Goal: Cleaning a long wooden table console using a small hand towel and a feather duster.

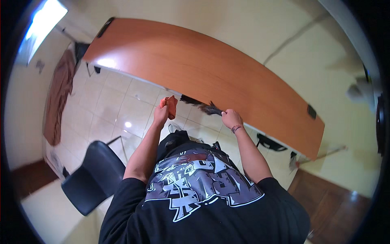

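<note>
My left hand (161, 113) is closed around a folded orange-red cloth (172, 107), held above the tiled floor just off the near edge of the wooden-topped table (195, 64). Dark, ragged feathers of a feather duster (210, 109) point leftward from my right hand (232, 118), which grips its end beside the table's near edge. The duster's grip is hidden in my fingers. A bracelet circles my right wrist.
A black chair (94, 177) stands at the lower left. Brown fabric (61, 100) hangs by the left wall. Under the table's right part is a black object (271, 143), partly hidden. A wooden door (329, 207) is at the lower right, near a long thin stick (329, 152).
</note>
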The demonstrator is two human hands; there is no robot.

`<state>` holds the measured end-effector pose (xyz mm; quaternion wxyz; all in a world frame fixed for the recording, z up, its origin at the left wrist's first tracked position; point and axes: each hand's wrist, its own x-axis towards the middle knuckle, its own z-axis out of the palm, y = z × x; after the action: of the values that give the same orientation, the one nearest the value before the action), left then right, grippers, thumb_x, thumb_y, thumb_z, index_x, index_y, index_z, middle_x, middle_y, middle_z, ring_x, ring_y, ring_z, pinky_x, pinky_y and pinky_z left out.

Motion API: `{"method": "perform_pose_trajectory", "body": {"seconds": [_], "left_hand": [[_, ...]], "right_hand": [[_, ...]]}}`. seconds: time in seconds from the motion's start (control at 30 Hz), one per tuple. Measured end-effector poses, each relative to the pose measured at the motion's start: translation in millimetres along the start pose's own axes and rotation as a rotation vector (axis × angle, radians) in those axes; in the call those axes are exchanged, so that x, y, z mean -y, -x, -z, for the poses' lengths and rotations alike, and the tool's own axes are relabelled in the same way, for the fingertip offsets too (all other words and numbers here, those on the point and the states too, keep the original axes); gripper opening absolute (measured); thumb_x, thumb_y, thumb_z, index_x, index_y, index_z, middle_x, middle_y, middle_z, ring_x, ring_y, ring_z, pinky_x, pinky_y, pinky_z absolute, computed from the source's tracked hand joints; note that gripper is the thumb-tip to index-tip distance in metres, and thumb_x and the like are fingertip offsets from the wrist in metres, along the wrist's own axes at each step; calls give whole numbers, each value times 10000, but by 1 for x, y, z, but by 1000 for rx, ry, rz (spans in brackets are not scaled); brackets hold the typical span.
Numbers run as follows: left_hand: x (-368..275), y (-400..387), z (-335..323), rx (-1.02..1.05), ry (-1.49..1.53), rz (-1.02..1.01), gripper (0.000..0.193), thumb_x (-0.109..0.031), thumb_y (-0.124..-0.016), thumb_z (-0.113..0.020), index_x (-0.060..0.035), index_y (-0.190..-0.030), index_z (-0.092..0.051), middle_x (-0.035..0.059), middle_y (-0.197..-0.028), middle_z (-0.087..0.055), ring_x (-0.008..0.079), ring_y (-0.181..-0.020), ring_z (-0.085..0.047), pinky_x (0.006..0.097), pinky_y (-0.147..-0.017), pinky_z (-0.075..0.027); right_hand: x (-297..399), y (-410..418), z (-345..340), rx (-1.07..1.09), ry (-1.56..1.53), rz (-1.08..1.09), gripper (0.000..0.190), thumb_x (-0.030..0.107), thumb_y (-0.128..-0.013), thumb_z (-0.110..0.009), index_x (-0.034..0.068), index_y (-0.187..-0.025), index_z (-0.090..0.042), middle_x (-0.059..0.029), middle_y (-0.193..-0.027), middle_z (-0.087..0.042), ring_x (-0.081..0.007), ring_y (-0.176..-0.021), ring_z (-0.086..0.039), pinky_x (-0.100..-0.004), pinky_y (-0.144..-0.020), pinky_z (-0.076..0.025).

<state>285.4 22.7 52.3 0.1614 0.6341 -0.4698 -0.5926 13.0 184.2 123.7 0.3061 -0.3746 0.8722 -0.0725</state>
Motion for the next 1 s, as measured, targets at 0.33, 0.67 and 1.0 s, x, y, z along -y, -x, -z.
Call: {"method": "perform_pose_trajectory", "body": {"seconds": [0.33,0.67,1.0], "left_hand": [[-25,35,-88,292,-110,-299,342,-322,-953,-526,-15,-1087,-597,37,-888,-616,115,-768,-565,288,-668,-451],[-39,63,-160,467,-62,-283,383,-444,-987,-443,-86,-867,-508,13,-563,-483,100,-393,-424,267,-365,-275],[-72,25,-182,493,-178,-484,276,-321,-965,-503,-58,-1023,-565,66,-865,-616,126,-743,-555,289,-641,-445]], "right_hand": [[-132,79,3,-181,-203,-425,346,318,-850,-535,14,-898,-694,-239,-946,-660,-396,-941,-629,-467,-832,-497],[-238,168,2,-396,-292,-652,331,290,-842,-523,13,-910,-690,-229,-990,-654,-410,-933,-621,-458,-845,-495],[-250,206,-105,-840,-734,-858,398,330,-866,-529,-41,-815,-664,-219,-762,-657,-359,-719,-638,-405,-690,-486]]}}
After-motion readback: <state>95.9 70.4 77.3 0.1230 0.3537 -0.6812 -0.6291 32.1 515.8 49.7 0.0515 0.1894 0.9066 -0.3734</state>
